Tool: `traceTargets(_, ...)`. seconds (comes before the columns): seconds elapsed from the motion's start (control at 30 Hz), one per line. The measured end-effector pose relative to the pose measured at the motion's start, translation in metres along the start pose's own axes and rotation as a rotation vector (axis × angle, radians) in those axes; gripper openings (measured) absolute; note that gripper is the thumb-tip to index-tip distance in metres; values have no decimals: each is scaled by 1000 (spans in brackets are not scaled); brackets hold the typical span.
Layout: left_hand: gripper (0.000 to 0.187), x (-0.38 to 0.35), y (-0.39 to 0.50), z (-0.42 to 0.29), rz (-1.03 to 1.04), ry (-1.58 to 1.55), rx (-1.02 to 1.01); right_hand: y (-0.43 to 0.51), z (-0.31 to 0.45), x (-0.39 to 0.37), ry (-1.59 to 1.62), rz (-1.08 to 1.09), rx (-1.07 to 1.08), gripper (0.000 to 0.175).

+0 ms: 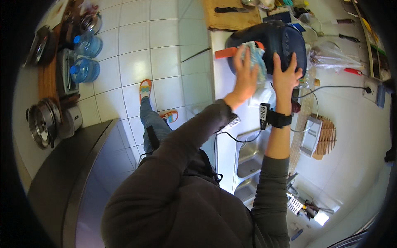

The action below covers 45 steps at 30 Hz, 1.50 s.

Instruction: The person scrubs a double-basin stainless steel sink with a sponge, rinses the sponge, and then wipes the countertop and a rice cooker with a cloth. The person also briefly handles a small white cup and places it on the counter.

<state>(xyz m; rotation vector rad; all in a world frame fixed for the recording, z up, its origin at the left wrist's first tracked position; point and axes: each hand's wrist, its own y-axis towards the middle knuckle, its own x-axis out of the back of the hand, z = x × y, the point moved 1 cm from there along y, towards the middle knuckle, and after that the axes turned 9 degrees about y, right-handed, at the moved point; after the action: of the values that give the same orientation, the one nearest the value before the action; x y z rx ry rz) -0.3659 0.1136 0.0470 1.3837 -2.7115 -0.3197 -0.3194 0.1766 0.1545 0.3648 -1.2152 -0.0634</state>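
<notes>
A dark rounded countertop appliance point(276, 37), which looks like an air fryer, stands on the white counter point(224, 90) with its orange handle point(225, 53) pointing left. My left hand point(245, 76) has a crumpled light-blue and white cloth point(256, 59) pressed against the handle side. Part of the cloth is hidden under the fingers. Spread fingers of my right hand point(287, 74) rest on the near side of the appliance body. That hand grips nothing, and a black strap point(279, 119) circles its wrist.
Beyond the appliance lies a wooden cutting board point(231, 18) with a knife point(231, 10). A steel sink point(251, 155) is set in the counter nearer me. A black cord point(335, 86) runs to the wall socket point(370, 93). Water jugs point(88, 69) stand across the tiled floor.
</notes>
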Motion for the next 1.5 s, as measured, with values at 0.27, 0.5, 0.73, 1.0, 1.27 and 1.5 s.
traceTargets(0.27,34,9,-58,72,127,134,499,-4,-3,7,21,73,-3,77)
traceTargets(0.5,30,-46,-19,73,-295,170,351,-5,-10,3,25,35,55,76)
traceTargets(0.73,11,-3,-43,96,138,282,401,-7,-9,1,19,-16,86,74)
traceTargets(1.0,33,38,15,50,-92,331,-80,-8,-8,1,41,-35,100,74)
traceTargets(1.27,30,20,68,42,378,928,-310,-12,-3,0,72,-41,45,75)
traceTargets(1.5,36,7,145,64,1111,659,339,-12,0,3,75,8,41,77)
